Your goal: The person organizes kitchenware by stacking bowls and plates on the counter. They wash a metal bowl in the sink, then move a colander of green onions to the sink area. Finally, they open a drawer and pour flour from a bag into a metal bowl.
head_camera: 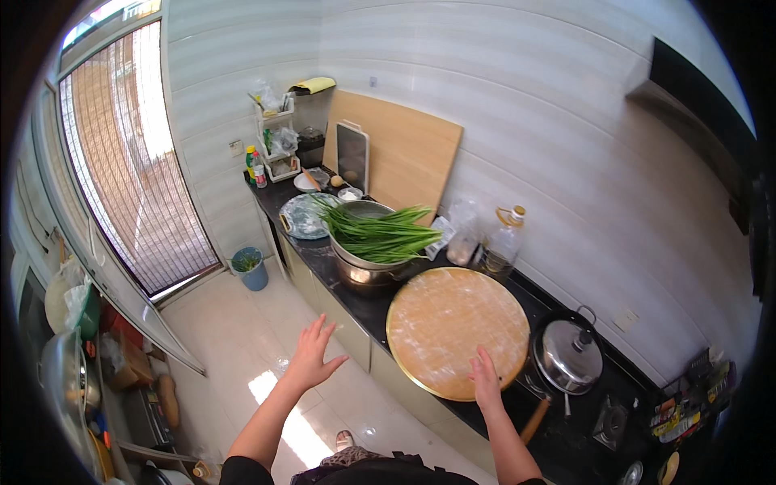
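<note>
My left hand [313, 354] is held out over the tiled floor, fingers apart and holding nothing. Over the near right edge of a round wooden board [458, 327] hovers my right hand [486, 377], also empty; I cannot tell whether it touches the board. White flour streaks cover the board, which lies on the black countertop. Beyond it, long green garlic chives [382, 233] lie heaped across a metal basin [364, 259], which sits on a steel pot [367, 277].
Right of the board, a lidded pan [570, 351] sits near a wooden handle [535, 421]. An oil jug [502, 242] stands by the wall. Farther left are a floured round tray [308, 217], a leaning wooden panel [400, 157] and a blue bin [250, 274] on the floor.
</note>
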Motion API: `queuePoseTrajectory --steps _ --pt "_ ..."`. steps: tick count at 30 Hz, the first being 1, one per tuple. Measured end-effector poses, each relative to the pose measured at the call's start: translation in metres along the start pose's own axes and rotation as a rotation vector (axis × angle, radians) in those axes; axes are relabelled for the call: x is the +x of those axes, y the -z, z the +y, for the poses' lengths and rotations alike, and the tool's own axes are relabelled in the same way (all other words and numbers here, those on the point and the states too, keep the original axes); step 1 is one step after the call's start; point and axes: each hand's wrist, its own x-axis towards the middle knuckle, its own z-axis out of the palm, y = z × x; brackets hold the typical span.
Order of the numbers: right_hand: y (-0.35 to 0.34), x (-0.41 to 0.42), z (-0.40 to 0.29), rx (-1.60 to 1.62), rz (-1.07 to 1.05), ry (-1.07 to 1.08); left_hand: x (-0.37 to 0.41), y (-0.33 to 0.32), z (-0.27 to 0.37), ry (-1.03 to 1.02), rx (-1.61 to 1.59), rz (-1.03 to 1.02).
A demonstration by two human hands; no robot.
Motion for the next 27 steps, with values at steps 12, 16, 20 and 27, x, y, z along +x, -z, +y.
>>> queuePoseTrajectory --steps 12,16,20,27 --pt "-0.145 0.132 0.007 0.109 -0.006 -0.18 0.11 0.031 -0.2 0.181 -0.299 0.116" --pt "-0.153 0.178 0.025 0.207 0.053 -0.281 0.184 0.037 -0.241 0.418 -0.588 0.134" --pt "-0.174 0.226 0.031 0.274 0.112 -0.362 0.255 0.029 -0.303 0.533 -0.676 0.27" --pt "-0.207 0.272 0.049 0.31 0.251 -0.362 0.391 0.008 -0.367 0.67 -0.837 -0.007"
